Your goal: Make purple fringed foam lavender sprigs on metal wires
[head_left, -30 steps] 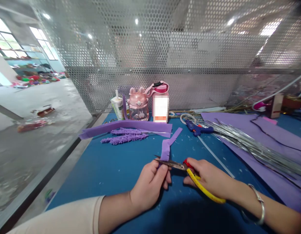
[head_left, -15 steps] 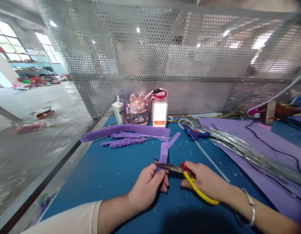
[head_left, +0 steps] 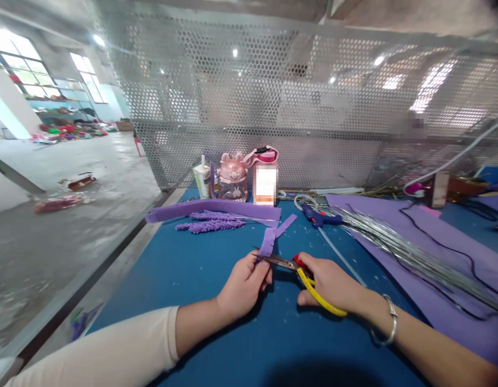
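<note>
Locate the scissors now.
The scissors are right of centre in the head view, gripped by the right hand, blades at the purple strip in the left hand.

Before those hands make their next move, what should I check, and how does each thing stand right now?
1. Left grip holding the purple strip: ok.
2. Right grip holding the scissors: ok.
3. Scissors lying across the strip: ok.
4. Left grip well clear of the scissors: not ok; they are very close.
5. Glue gun apart from both hands: ok.
6. Glue gun switched off: cannot tell.
</note>
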Tool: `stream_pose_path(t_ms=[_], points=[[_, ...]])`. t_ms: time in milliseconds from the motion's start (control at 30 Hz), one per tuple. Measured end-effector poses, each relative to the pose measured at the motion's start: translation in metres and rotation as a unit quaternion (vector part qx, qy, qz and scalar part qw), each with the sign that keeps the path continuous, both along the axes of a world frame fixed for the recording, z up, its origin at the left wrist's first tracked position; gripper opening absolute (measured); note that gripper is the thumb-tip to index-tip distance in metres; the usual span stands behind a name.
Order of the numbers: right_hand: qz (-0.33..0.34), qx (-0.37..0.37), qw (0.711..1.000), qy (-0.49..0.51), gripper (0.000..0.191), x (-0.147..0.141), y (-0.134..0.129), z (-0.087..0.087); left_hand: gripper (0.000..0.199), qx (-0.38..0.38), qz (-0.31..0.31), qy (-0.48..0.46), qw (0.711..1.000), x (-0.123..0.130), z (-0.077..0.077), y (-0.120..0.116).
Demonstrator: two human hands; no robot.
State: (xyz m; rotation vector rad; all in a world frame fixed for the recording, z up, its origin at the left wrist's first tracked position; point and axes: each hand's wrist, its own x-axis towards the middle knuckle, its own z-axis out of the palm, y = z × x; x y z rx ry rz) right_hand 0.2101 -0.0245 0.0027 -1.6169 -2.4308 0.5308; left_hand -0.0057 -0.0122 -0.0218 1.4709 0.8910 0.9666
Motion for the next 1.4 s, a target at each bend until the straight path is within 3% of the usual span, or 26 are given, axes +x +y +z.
stream_pose_path(t_ms=[200,433,700,1033,1200,1400], points=[[0.02,0.019,1.0,0.007,0.054,0.0,0.001,-0.001,0.035,0.018,0.007,0.011,1.0,0.001,0.003,-0.004],[0.055,0.001,0.998,0.03,0.055,0.004,0.005,0.001,0.036,0.023,-0.027,0.005,0.999,-0.001,0.005,-0.005],[0.017,-0.009,0.999,0.038,0.048,0.0,0.005,-0.006,0.034,0.003,-0.031,0.005,0.999,0.0,0.004,-0.005],[0.012,-0.094,0.995,0.023,0.04,-0.001,0.023,-0.004,0.033,-0.053,-0.001,-0.019,0.998,0.001,0.004,0.003],[0.023,-0.087,0.996,0.0,0.038,0.0,0.029,-0.002,0.027,-0.075,0.017,-0.031,0.997,0.002,0.003,0.006],[-0.002,-0.072,0.997,-0.002,0.038,0.003,0.024,-0.009,0.028,-0.076,-0.013,-0.019,0.997,0.002,0.003,0.005]])
